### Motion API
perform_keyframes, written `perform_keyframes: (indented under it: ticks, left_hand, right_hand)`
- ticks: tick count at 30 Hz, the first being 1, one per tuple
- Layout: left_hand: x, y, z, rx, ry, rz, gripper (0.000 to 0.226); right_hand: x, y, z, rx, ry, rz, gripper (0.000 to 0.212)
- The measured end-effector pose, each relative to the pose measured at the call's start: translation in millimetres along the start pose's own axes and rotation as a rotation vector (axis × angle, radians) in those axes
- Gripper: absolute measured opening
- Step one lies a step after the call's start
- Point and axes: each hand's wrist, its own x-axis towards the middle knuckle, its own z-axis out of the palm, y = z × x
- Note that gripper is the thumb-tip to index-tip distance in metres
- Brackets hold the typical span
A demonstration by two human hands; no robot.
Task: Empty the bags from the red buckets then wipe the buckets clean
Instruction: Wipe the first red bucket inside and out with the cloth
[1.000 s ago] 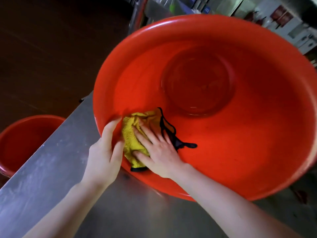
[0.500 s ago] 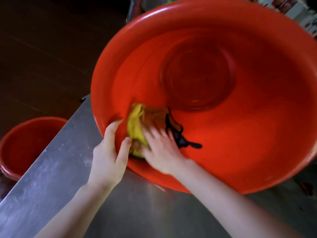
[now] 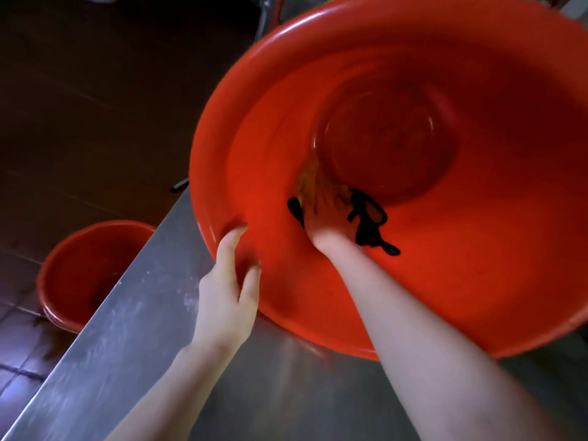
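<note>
**Head view — cloth pressed inside the big red bucket**

Head view looks down on the right hand [image 3: 331, 224], which lies flat inside the large red bucket [image 3: 477, 265], fingers spread and pressing a yellow cloth [image 3: 310, 183] with black trim against the sloping wall just below the round bottom. Hand and cloth are blurred, so I cannot tell whether the fingers curl around the fabric or only push on it. The left hand [image 3: 227, 291] clamps the bucket's near-left rim, thumb over the inner side and fingers behind the outer wall.

The bucket is tilted toward the viewer, its lower edge touching a steel counter [image 3: 127, 361] — dull, scuffed metal that runs diagonally from near left toward the far side. No bags show inside it. Its left rim overhangs the counter's edge.

Past that edge, low on the left, a second red bucket [image 3: 63, 268] stands on a dark tiled floor [image 3: 79, 106], partly hidden by the counter. The floor beyond lies open and dim. Far right, behind the rim, blurred objects cannot be made out.
</note>
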Motion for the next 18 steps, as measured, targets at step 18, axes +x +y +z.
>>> perform_keyframes:
  ticks: [18]
  left_hand:
    - [64, 137, -30, 0.474, -0.166, 0.249, 0.059]
  right_hand:
    - [-59, 73, -61, 0.056, -0.193, -0.022, 0.057]
